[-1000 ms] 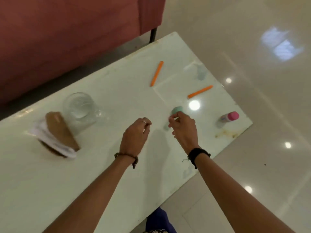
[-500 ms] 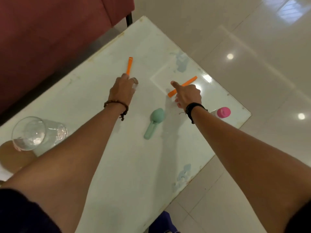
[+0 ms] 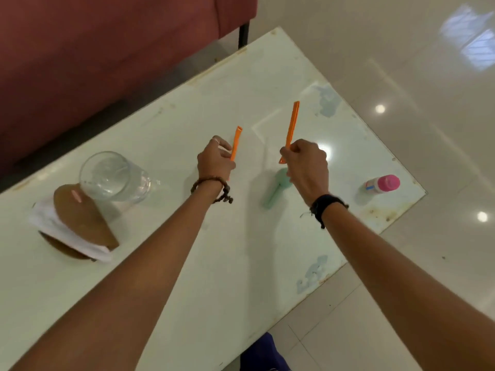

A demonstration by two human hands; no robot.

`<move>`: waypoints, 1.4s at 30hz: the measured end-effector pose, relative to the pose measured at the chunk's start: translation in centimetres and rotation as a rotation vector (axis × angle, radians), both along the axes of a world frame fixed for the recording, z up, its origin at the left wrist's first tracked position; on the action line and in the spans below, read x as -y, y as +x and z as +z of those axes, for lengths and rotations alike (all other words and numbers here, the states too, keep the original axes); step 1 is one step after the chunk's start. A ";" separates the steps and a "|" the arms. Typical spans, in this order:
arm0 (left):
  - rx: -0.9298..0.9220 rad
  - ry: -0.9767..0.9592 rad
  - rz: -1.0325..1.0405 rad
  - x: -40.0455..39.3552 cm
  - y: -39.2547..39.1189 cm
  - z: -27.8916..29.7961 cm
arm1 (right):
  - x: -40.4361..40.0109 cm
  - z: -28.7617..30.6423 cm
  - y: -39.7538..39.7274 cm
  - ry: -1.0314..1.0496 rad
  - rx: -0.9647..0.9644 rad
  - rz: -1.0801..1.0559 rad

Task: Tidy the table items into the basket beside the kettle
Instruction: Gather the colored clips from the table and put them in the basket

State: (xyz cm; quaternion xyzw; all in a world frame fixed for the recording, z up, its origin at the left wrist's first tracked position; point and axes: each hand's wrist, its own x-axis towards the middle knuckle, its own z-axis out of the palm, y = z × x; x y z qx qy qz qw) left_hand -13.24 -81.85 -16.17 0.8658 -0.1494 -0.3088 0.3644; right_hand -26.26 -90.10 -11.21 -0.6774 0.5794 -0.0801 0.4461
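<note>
glass (image 3: 113,178) left, bottle (image 3: 383,184) right — middle open

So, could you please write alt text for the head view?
Left hand and right hand each hold an orange stick above a white table; a green scoop, pink-capped bottle and glass remain.

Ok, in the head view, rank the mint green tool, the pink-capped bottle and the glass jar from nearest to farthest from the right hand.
Measured from the right hand, which holds an orange stick:
1. Mint green tool: lying on the table just below the hand, partly hidden by it.
2. Pink-capped bottle: lying on its side to the right, near the table corner.
3. Glass jar: far to the left, beyond the left hand.
</note>
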 end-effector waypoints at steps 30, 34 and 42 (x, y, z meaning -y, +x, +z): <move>0.252 -0.211 0.972 -73.4 2.9 17.0 | -69.4 10.2 15.7 0.476 0.246 0.935; 0.335 -0.053 1.031 -82.0 3.0 16.4 | -77.7 9.3 17.2 0.482 0.139 1.009; 0.137 0.269 0.859 -88.0 3.4 10.6 | -86.4 6.5 18.3 0.095 -0.119 1.185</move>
